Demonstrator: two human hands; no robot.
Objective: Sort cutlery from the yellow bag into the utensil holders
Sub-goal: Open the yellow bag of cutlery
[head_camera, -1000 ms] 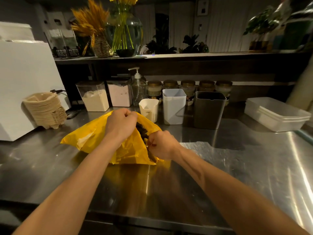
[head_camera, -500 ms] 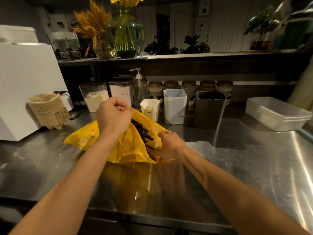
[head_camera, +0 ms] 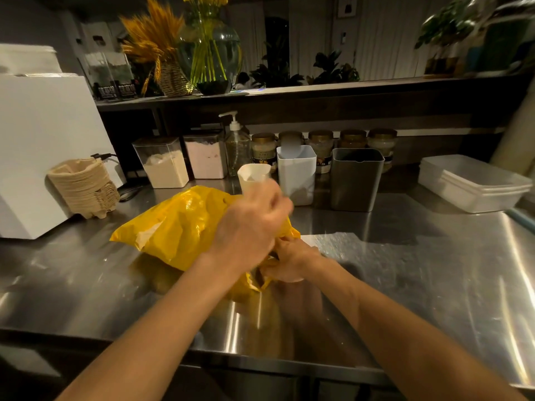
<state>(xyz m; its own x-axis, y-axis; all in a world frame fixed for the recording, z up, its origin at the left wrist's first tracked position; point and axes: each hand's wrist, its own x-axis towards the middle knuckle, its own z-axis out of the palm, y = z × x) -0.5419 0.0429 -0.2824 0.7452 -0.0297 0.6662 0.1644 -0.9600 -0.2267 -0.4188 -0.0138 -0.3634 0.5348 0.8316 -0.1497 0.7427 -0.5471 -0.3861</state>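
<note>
Head view, bag-opening: right hand [head_camera: 289,266] pinching yellow bag [head_camera: 179,227], left hand [head_camera: 252,227] grip untellable; next, cutlery to utensil holders [head_camera: 296,175], one o'clock.

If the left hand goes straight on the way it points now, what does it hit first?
Probably the tall white holder, beyond the blurred fingers of the left hand. The small cream cup stands just left of that line. The hand is above the yellow bag, so depth is unclear.
</note>
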